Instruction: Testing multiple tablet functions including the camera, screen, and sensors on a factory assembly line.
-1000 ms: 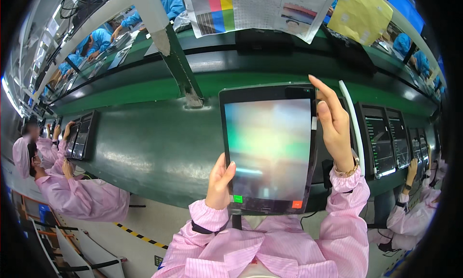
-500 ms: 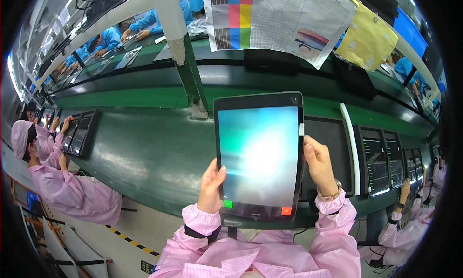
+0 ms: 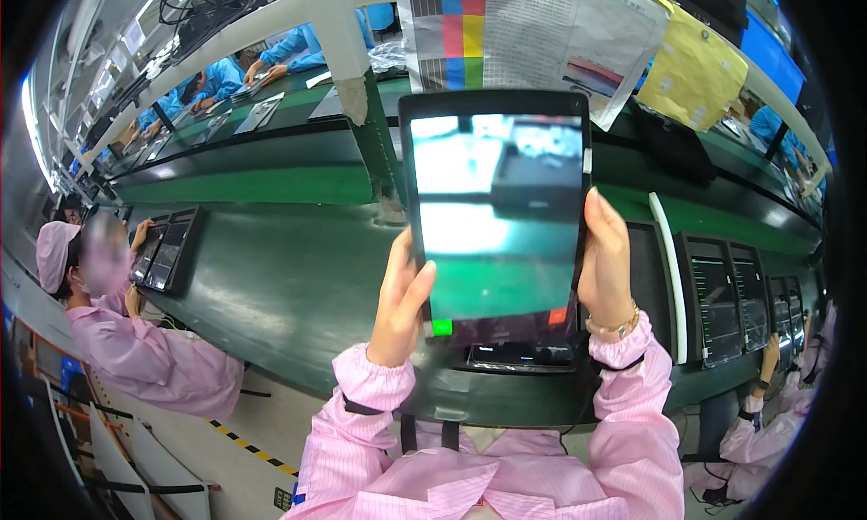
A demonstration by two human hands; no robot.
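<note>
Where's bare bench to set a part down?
Broad stretch of green bench, between the far-left black tray and the left hand. Crowded right of the right hand: dark tray, white strip, framed panels.

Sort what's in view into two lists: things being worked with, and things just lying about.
In use:
- tablet, held at its sides by the left grip and right grip

Apparently just there, unheld:
- black tray, partly hidden
- white strip beside it
- hanging yellow sheet
- hanging sheet with colour blocks
</note>
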